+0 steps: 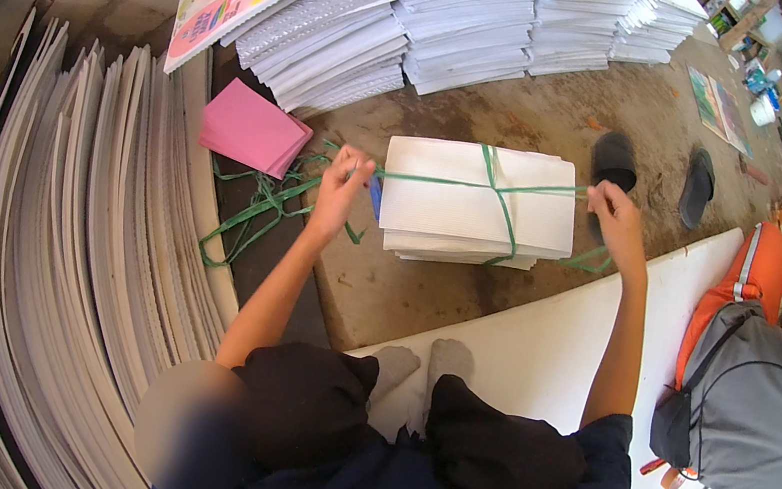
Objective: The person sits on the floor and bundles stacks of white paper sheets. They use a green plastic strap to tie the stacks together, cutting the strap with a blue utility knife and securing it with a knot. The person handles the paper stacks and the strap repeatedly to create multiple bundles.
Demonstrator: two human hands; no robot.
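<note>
In front of my feet lies a stack of white paper sheets [432, 205] on the floor. Green plastic twine [503, 189] crosses over its top, one strand lengthwise and one across. My left hand [346, 175] is closed on the strand at the stack's left side. At the right side, my right hand [613, 212] pinches the other end, and the strand between them looks taut. A loose tail hangs below my right hand. A small blue thing [375, 198], partly hidden, shows at the stack's left edge.
Pink cards [252, 128] and a tangle of green twine [260, 210] lie left of the stack. Tall paper sheets [118, 173] stand along the left, with paper piles [474, 24] behind. Black slippers [697, 189] rest on the floor. Another person [758, 391] sits at the right.
</note>
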